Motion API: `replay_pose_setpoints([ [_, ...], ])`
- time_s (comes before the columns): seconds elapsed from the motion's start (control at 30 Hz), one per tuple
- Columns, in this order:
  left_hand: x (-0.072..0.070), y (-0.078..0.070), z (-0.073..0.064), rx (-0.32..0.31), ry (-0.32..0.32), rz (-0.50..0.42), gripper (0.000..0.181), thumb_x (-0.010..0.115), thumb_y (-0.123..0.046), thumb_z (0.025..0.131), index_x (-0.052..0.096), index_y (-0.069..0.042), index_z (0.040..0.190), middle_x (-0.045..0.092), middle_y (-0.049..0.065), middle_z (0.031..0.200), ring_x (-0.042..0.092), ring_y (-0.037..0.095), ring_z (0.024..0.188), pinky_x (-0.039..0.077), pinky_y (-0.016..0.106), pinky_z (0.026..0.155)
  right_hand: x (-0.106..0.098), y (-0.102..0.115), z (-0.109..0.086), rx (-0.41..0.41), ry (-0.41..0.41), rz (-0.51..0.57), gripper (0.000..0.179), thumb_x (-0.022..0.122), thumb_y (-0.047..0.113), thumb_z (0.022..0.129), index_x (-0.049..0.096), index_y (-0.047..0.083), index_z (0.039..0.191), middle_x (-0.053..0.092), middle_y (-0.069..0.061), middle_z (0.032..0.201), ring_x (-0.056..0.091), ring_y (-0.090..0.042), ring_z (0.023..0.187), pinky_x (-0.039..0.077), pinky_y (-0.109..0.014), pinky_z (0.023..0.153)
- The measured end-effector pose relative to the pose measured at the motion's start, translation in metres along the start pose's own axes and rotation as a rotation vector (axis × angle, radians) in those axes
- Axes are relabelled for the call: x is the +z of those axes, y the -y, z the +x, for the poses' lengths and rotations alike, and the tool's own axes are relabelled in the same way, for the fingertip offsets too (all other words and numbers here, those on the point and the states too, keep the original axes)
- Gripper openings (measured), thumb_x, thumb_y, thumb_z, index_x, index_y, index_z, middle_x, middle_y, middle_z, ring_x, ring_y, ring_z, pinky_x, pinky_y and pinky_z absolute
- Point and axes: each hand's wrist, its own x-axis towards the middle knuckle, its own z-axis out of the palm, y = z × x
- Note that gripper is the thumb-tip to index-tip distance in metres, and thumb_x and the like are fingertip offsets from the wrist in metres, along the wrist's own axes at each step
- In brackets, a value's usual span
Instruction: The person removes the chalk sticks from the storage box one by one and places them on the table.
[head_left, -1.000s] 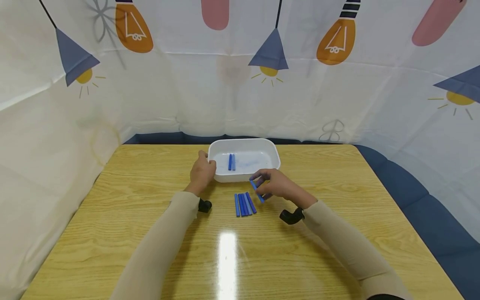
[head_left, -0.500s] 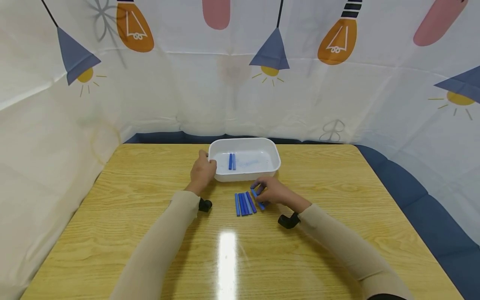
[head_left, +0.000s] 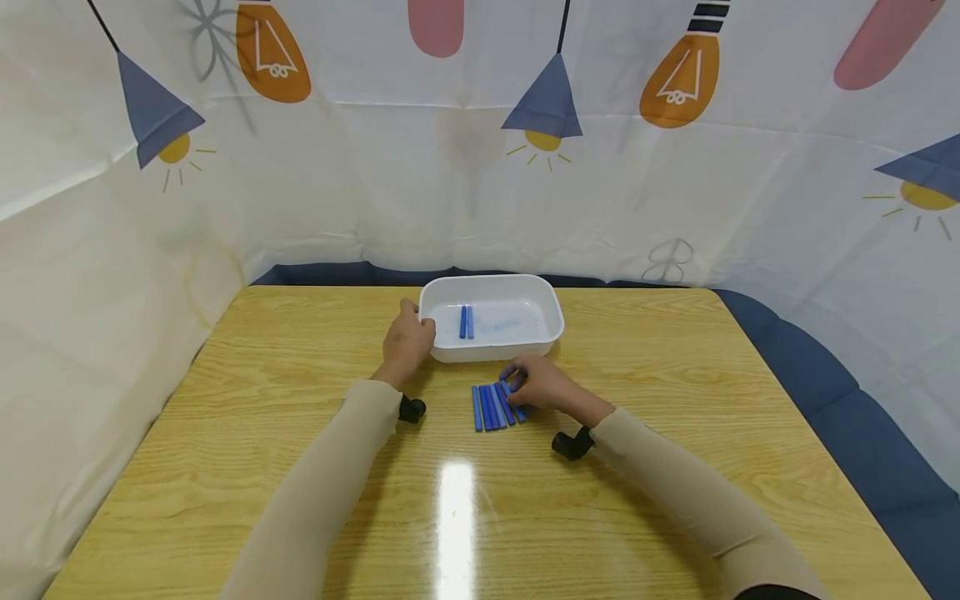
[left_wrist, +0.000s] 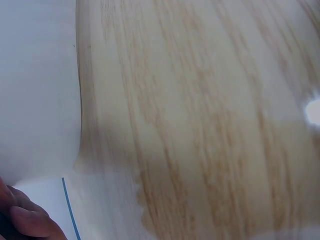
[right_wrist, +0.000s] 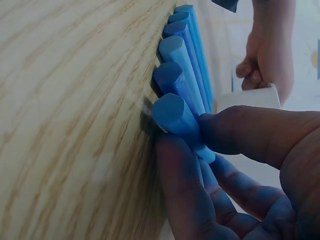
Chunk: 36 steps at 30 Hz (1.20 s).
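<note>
My left hand (head_left: 407, 340) grips the left end of a white plastic tub (head_left: 491, 353). In the left wrist view, the white tub wall (left_wrist: 37, 95) and part of that hand (left_wrist: 32, 217) are visible. My right hand (head_left: 543, 382) pinches a light blue chalk stick (right_wrist: 175, 112) between thumb and fingers. The stick lies on or just over the table at the right end of a row of several blue chalk sticks (head_left: 490, 408), close beside its neighbour. Blue dust stains the right fingertips (right_wrist: 212, 132). Two more blue chalk sticks (head_left: 462, 322) lie side by side inside the tub.
A wood-grain table (head_left: 637, 350) carries everything, with a bright light reflection (head_left: 455, 525) near its front. Blue dust marks the tub's floor. Dark blue padding (head_left: 817, 383) runs along the right edge. Behind hangs a white curtain (head_left: 360, 183) printed with lamps.
My right hand has come down and left with its chalk stick, from near the tub's front rim to the right end of the row. The left hand stays on the tub.
</note>
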Motion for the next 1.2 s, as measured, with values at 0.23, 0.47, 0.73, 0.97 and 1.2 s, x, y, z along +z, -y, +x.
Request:
replay_pose_setpoints([
  [0.23,0.0,0.001,0.001,0.005,-0.001,0.003,0.043,0.041,-0.029,0.095,0.034,-0.01,0.132,0.061,0.014,0.104,0.056,0.028,0.087,0.041,0.033,0.067,0.004,0.004,-0.001,0.009,-0.008,-0.032,0.038,0.079,0.007,0.073,0.066,0.006,0.109,0.065,-0.008,0.091,0.062,-0.017,0.079,0.053,-0.029,0.063],
  [0.47,0.0,0.001,0.002,0.007,-0.007,0.013,0.042,0.04,-0.028,0.095,0.034,-0.01,0.132,0.061,0.014,0.107,0.056,0.027,0.088,0.041,0.034,0.067,0.007,0.005,-0.002,-0.009,-0.04,-0.035,0.037,0.08,0.008,0.071,0.066,0.005,0.105,0.065,-0.007,0.087,0.06,-0.017,0.078,0.052,-0.028,0.063],
  [0.73,0.0,0.001,0.002,0.012,-0.016,0.014,0.041,0.041,-0.028,0.094,0.035,-0.009,0.13,0.062,0.014,0.107,0.056,0.027,0.088,0.041,0.034,0.068,0.005,0.012,-0.007,0.06,-0.031,0.058,0.035,0.073,0.012,0.08,0.062,0.006,0.113,0.062,-0.012,0.097,0.062,-0.02,0.067,0.054,-0.031,0.056],
  [0.97,0.0,0.001,0.001,0.004,-0.006,0.01,0.041,0.041,-0.028,0.094,0.035,-0.01,0.131,0.061,0.014,0.107,0.056,0.027,0.088,0.041,0.034,0.068,-0.002,0.019,-0.009,-0.032,-0.044,0.116,0.035,0.068,0.02,0.086,0.061,0.003,0.116,0.064,-0.015,0.103,0.064,-0.024,0.072,0.056,-0.036,0.059],
  [1.2,0.001,0.001,0.001,0.001,-0.019,0.02,0.041,0.041,-0.029,0.094,0.035,-0.011,0.13,0.062,0.013,0.102,0.056,0.027,0.086,0.041,0.034,0.066,-0.012,0.026,-0.006,-0.134,-0.106,0.199,0.033,0.067,0.02,0.085,0.064,0.003,0.113,0.065,-0.016,0.099,0.066,-0.034,0.08,0.056,-0.042,0.062],
])
